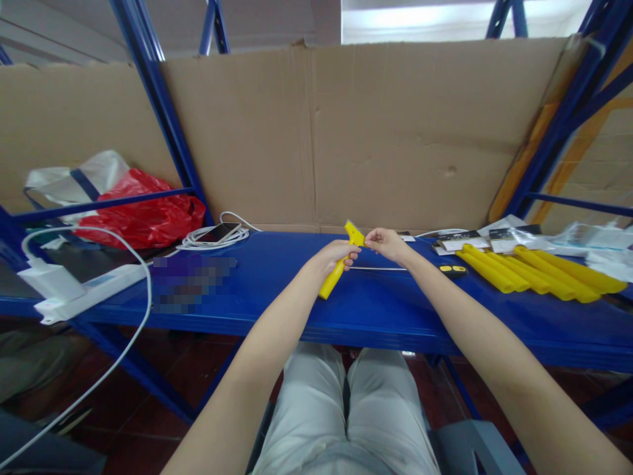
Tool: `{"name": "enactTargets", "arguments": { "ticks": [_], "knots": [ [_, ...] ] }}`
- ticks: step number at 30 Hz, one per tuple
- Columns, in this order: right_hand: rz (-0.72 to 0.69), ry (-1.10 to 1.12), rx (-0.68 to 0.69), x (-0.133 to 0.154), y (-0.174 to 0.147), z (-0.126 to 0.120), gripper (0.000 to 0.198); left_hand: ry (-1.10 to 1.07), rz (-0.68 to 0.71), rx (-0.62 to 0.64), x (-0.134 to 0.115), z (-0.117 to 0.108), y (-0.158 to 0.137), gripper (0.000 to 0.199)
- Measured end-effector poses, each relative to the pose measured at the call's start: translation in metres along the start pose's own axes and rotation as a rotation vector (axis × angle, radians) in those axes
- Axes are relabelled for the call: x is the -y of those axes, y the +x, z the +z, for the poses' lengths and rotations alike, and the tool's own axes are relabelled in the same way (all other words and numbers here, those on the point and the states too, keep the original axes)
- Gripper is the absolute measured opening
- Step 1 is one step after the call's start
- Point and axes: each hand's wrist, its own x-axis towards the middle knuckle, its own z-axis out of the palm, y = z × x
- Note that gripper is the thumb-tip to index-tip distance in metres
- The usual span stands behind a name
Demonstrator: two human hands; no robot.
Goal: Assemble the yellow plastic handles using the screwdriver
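Note:
My left hand (339, 254) is wrapped around the handle of a yellow scraper (332, 280), just below its wide head. The scraper is tilted, with its head up and a clear or pale strip along the top edge. My right hand (388, 243) pinches at the right corner of the head; whatever lies between those fingertips is too small to make out. Behind the right wrist lies a screwdriver (452, 270) with a long thin shaft and a black and yellow handle, flat on the blue table (277, 290).
Several yellow handles (537, 274) lie side by side at the right, near packets (462, 241) and clear plastic bags (588, 241). A white power strip (93, 290), a coiled cable (212, 237) and a red bag (143, 208) are on the left. Cardboard (395, 132) stands behind.

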Motion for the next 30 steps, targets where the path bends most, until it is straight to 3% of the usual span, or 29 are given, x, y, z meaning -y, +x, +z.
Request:
{"name": "enactTargets", "arguments": {
  "ticks": [7, 13, 30],
  "knots": [
    [-0.086, -0.037, 0.016, -0.008, 0.004, 0.0, 0.014, 0.001, 0.003, -0.001, 0.0, 0.001, 0.0, 0.016],
    [-0.188, -0.107, -0.05, -0.006, 0.003, 0.005, 0.013, -0.042, -0.02, 0.017, -0.001, -0.001, -0.001, 0.017],
    [-0.315, -0.265, -0.046, -0.013, 0.005, 0.006, 0.015, -0.114, -0.043, 0.043, -0.001, -0.001, 0.001, 0.017]
  ]
}}
